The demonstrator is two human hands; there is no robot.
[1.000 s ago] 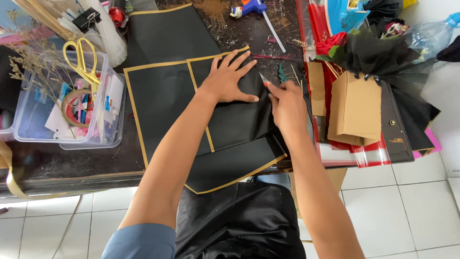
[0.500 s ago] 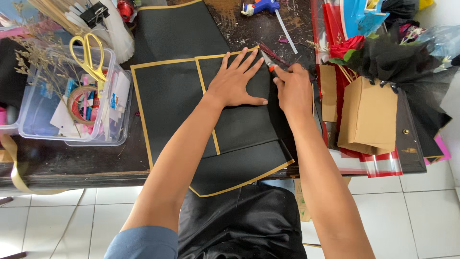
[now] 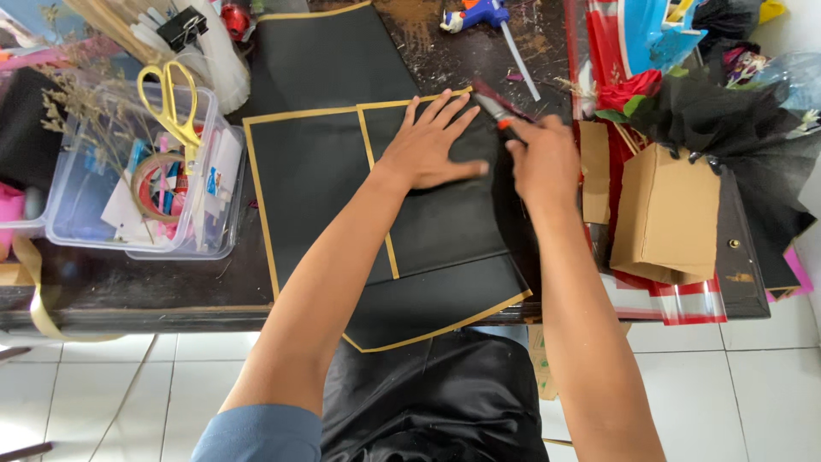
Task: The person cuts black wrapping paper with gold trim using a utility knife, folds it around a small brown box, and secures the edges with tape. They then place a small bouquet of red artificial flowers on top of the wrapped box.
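The left hand (image 3: 428,150) is laid flat and open on the black sheets with gold edges (image 3: 316,180), with the fingers spread toward one o'clock; nothing is gripped by it, and it seems to be placed so in order to keep the paper from sliding. The right hand (image 3: 543,162) is closed around a small cutter (image 3: 494,109) with a red and orange part (the blade itself cannot be made out), and the tool is pointed toward eleven o'clock at the far right edge of the sheets, just beside the left fingertips. The sheets are stacked in the middle of the dark table (image 3: 128,287), and their near corner hangs over the edge at six o'clock. At nine o'clock a clear plastic box (image 3: 94,227) with yellow scissors (image 3: 171,103) is seen. At three o'clock a brown paper bag (image 3: 667,214) stands, and a glue gun (image 3: 487,13) lies at twelve o'clock.
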